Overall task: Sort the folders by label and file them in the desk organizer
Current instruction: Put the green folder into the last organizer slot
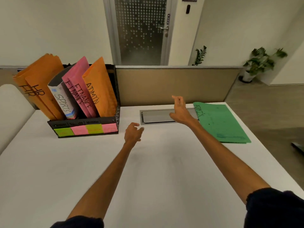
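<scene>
A black desk organizer [85,124] stands at the back left of the white desk, with green and pink sticky labels along its front. Upright in it are two orange HR folders [39,83], a grey SPORTS binder [63,102], two pink FINANCE folders [79,89] and an orange ADMIN folder [100,89]. A green ADMIN folder [220,120] lies flat at the back right. My right hand [180,111] hovers just left of that folder, fingers loose, holding nothing. Right of the organizer, my left hand [133,134] hangs over the desk, loosely curled and empty.
A grey cable hatch [156,116] is set into the desk between my hands. A tan partition [172,84] runs along the desk's far edge. Behind it are a glass door and potted plants [261,63]. The desk's right edge drops to the floor.
</scene>
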